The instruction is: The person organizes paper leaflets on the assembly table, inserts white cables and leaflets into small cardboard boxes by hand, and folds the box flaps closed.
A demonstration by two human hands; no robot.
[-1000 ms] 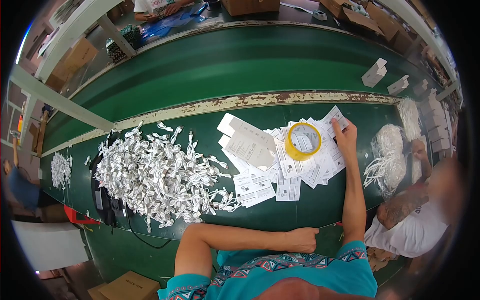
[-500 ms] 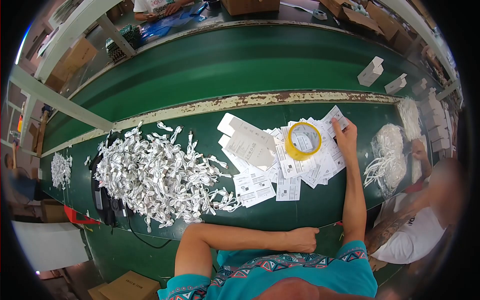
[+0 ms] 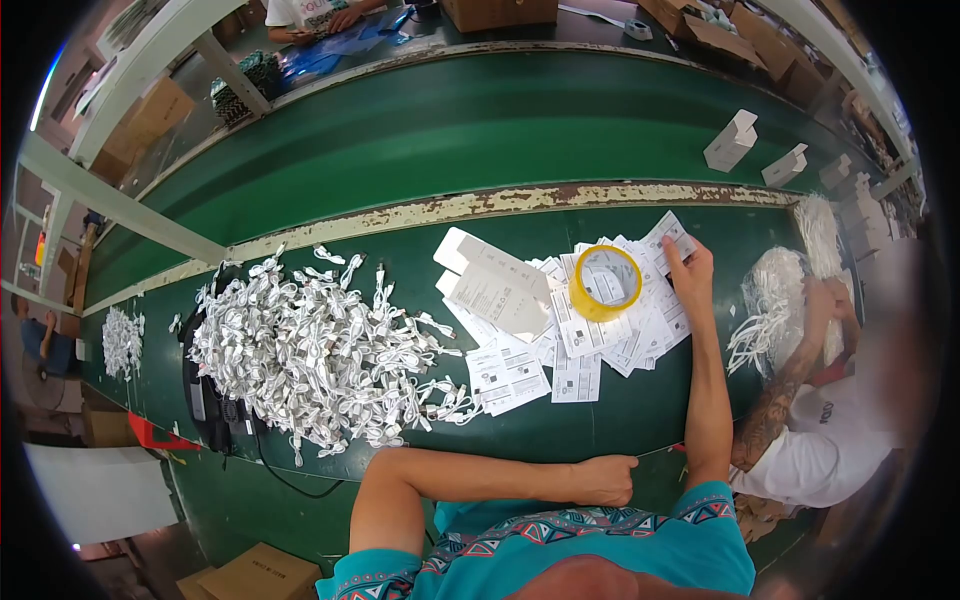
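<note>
My right hand pinches a printed paper slip at the right edge of the pile. My left hand is a closed fist near the table's front edge, close to my body; whether it holds anything is hidden. Between them lie overlapping printed sheets. On these sheets rests a roll of yellow tape, and to its left a flattened white carton. A large heap of white coiled cables spreads over the table to the left.
At right, a co-worker's hands are beside bagged white cables. Small white boxes stand on the green belt behind a peeling ledge. A smaller cable pile lies far left; another person is across the belt.
The white boxes on the belt have shifted slightly left. The co-worker at right has brought both hands up to the bagged cables. My own hands have not moved.
</note>
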